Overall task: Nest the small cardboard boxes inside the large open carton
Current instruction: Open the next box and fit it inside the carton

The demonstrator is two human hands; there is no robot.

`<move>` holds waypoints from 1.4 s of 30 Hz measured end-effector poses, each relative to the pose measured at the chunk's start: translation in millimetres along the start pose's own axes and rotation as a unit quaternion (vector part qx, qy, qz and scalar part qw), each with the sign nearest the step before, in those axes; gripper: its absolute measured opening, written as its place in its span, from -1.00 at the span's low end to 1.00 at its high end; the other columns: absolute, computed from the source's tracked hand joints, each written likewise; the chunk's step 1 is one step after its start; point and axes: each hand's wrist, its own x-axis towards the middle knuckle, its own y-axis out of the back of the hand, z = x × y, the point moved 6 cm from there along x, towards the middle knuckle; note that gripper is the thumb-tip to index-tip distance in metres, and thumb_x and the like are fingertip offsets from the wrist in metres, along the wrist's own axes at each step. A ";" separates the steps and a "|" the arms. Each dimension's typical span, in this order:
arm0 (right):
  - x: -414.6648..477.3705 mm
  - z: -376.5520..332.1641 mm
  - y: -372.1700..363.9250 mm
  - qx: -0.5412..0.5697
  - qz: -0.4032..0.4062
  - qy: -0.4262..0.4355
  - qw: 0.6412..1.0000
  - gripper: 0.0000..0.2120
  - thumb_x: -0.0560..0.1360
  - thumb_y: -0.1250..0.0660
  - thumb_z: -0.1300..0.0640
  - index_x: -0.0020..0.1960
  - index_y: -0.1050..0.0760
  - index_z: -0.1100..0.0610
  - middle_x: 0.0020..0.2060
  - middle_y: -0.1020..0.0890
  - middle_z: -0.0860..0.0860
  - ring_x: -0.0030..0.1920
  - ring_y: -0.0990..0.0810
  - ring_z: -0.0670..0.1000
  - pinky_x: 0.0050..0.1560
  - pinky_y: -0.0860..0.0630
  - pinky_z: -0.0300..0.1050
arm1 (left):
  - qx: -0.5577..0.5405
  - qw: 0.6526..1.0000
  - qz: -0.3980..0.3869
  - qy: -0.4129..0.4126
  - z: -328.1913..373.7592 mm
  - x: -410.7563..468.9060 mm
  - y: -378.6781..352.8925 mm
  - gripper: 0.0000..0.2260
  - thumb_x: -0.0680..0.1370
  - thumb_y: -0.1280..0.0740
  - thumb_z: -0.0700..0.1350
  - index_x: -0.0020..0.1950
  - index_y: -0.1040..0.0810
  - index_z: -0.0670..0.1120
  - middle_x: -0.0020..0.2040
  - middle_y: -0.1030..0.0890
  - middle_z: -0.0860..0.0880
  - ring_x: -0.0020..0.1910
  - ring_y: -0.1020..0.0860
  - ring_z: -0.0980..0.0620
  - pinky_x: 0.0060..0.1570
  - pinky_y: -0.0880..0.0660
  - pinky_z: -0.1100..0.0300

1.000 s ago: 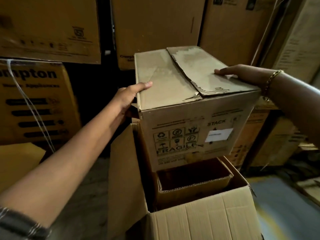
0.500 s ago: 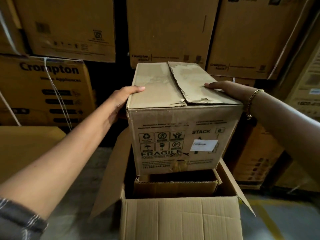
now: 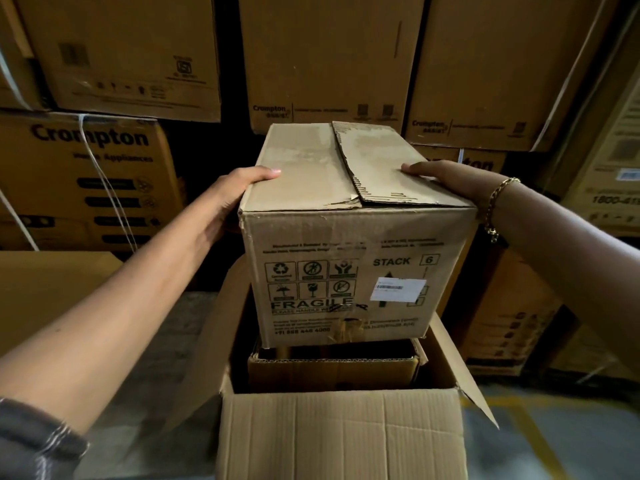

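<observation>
A closed cardboard box marked FRAGILE [image 3: 349,265] is held upright between both hands, its bottom sitting over the mouth of the large open carton [image 3: 341,441]. My left hand [image 3: 228,199] grips its left top edge, thumb on the lid. My right hand [image 3: 446,176], with a gold bracelet, presses the right top flap. Inside the carton, below the held box, an open smaller box [image 3: 332,370] stands with its rim showing. The held box hides the carton's back wall.
Stacked Crompton cartons [image 3: 90,174] form a wall straight behind and to both sides. A flat cardboard sheet [image 3: 41,289] lies at the left. More boxes [image 3: 512,327] stand low on the right. Grey floor with a yellow line [image 3: 540,441] shows at lower right.
The FRAGILE box has come level and moved toward me over the carton's opening. Both hands stayed on its top edges throughout.
</observation>
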 end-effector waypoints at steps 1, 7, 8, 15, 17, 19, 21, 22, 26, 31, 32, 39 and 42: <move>2.3 2.2 -0.1 0.001 0.000 -0.001 1.000 -0.49 0.49 -0.34 -0.28 0.19 -0.56 0.12 -0.14 -0.70 0.08 -0.42 -0.68 0.01 -0.31 -0.59 -0.17 | 0.001 1.000 -0.003 0.002 -1.5 0.5 -0.6 -0.23 0.07 -0.61 0.17 0.21 -0.65 -0.15 0.06 -0.70 -0.17 -0.10 -0.69 -0.09 -0.10 -0.61 0.08; 13.8 20.5 -15.9 0.021 -0.004 -0.017 1.000 -0.43 0.43 -0.41 -0.30 0.20 -0.56 0.13 -0.03 -0.71 0.12 -0.23 -0.69 0.07 -0.18 -0.60 -0.10 | 0.012 1.000 0.011 0.013 -22.9 1.6 6.6 -0.25 0.11 -0.58 0.19 0.21 -0.64 -0.16 0.08 -0.70 -0.20 -0.08 -0.68 -0.11 -0.04 -0.57 0.04; 15.6 24.0 -20.6 0.022 -0.007 -0.020 1.000 -0.43 0.42 -0.41 -0.30 0.18 -0.56 0.14 -0.04 -0.72 0.12 -0.24 -0.70 0.07 -0.21 -0.60 -0.11 | 0.019 1.000 0.016 0.014 -27.2 1.7 9.7 -0.26 0.11 -0.58 0.20 0.19 -0.65 -0.15 0.07 -0.70 -0.20 -0.08 -0.68 -0.11 -0.04 -0.56 0.04; 36.8 59.6 -51.7 0.039 -0.029 -0.043 0.998 -0.54 0.48 -0.37 -0.26 0.09 -0.52 0.13 -0.11 -0.69 0.11 -0.27 -0.68 0.05 -0.35 -0.59 -0.19 | 0.052 0.996 0.028 0.066 -86.6 18.2 27.5 -0.18 0.00 -0.63 0.33 0.12 -0.69 -0.12 0.07 -0.70 -0.21 0.05 -0.66 -0.21 0.27 -0.50 -0.17; 48.7 75.3 -62.0 0.032 -0.031 -0.060 0.997 -0.47 0.43 -0.40 -0.30 0.13 -0.53 0.13 -0.04 -0.69 0.14 -0.15 -0.70 0.11 -0.23 -0.62 -0.12 | 0.054 0.993 0.055 0.086 -102.2 16.0 28.3 -0.27 0.05 -0.63 0.31 0.07 -0.71 -0.10 0.06 -0.71 -0.18 0.04 -0.67 -0.19 0.24 -0.53 -0.13; 61.4 91.7 -73.2 0.031 -0.035 -0.073 0.996 -0.37 0.38 -0.43 -0.33 0.19 -0.53 0.14 0.05 -0.69 0.16 -0.01 -0.70 0.17 -0.06 -0.63 -0.02 | 0.074 0.990 0.078 0.088 -108.3 9.1 22.9 -0.47 0.21 -0.59 0.21 0.03 -0.71 -0.09 0.02 -0.72 -0.14 -0.05 -0.68 -0.11 0.04 -0.57 0.04; 72.1 108.1 -84.0 0.028 -0.033 -0.080 0.996 -0.39 0.40 -0.43 -0.31 0.20 -0.53 0.15 0.06 -0.67 0.15 0.02 -0.68 0.15 -0.05 -0.60 -0.03 | 0.100 0.988 0.082 0.082 -119.9 10.9 15.9 -0.71 0.44 -0.51 0.02 0.07 -0.68 -0.11 0.02 -0.70 -0.10 -0.14 -0.64 -0.02 -0.15 -0.52 0.20; 77.5 117.8 -91.1 0.030 -0.032 -0.080 0.996 -0.44 0.43 -0.43 -0.28 0.18 -0.53 0.14 0.04 -0.67 0.13 -0.01 -0.67 0.13 -0.09 -0.58 -0.06 | 0.115 0.987 0.077 0.077 -127.9 12.9 12.2 -0.76 0.51 -0.47 -0.07 0.13 -0.66 -0.13 0.04 -0.69 -0.08 -0.16 -0.62 0.03 -0.23 -0.50 0.28; 101.9 168.0 -126.2 -0.034 -0.014 -0.052 0.998 -0.51 0.46 -0.44 -0.20 0.22 -0.53 0.10 0.08 -0.65 0.12 -0.01 -0.64 0.08 -0.03 -0.59 -0.03 | 0.246 0.961 0.042 0.122 -185.3 12.5 -4.9 -0.56 0.55 -0.44 -0.13 0.42 -0.48 -0.11 0.28 -0.61 -0.09 0.09 -0.60 -0.02 -0.01 -0.52 0.23; 103.6 226.5 -173.5 -0.127 -0.045 -0.101 0.986 -0.21 0.56 -0.32 -0.20 0.62 0.01 0.00 0.40 -0.38 0.19 0.30 -0.47 0.23 0.30 -0.41 0.05 | 0.542 0.824 -0.057 0.156 -242.3 8.2 -37.2 -0.43 0.57 -0.32 0.04 0.56 -0.28 -0.02 0.58 -0.28 -0.13 0.51 -0.30 -0.15 0.43 -0.35 0.00; 105.3 230.7 -177.2 -0.142 -0.048 -0.095 0.984 -0.17 0.58 -0.28 -0.21 0.64 0.12 0.01 0.48 -0.27 0.22 0.38 -0.40 0.28 0.36 -0.34 0.07 | 0.551 0.815 -0.064 0.166 -246.2 9.8 -37.7 -0.40 0.59 -0.28 0.06 0.61 -0.19 0.00 0.62 -0.16 -0.13 0.57 -0.18 -0.17 0.48 -0.27 -0.03; 111.2 228.6 -182.9 -0.226 -0.074 -0.079 0.968 -0.22 0.64 -0.13 -0.21 0.63 0.24 0.04 0.60 0.03 0.21 0.51 -0.19 0.34 0.46 -0.22 0.17 | 0.525 0.826 -0.082 0.187 -260.8 3.5 -34.3 -0.38 0.68 -0.12 0.13 0.66 0.11 0.09 0.65 0.25 -0.08 0.63 0.15 -0.17 0.53 -0.04 -0.10; 116.8 221.1 -181.5 -0.302 -0.039 -0.053 0.951 -0.20 0.60 -0.17 -0.25 0.64 0.14 0.05 0.63 0.09 0.13 0.56 -0.08 0.31 0.48 -0.19 0.26 | 0.518 0.833 -0.073 0.182 -264.9 -4.2 -38.3 -0.41 0.69 -0.05 0.12 0.65 0.17 0.11 0.63 0.34 -0.07 0.63 0.04 -0.18 0.49 -0.16 -0.03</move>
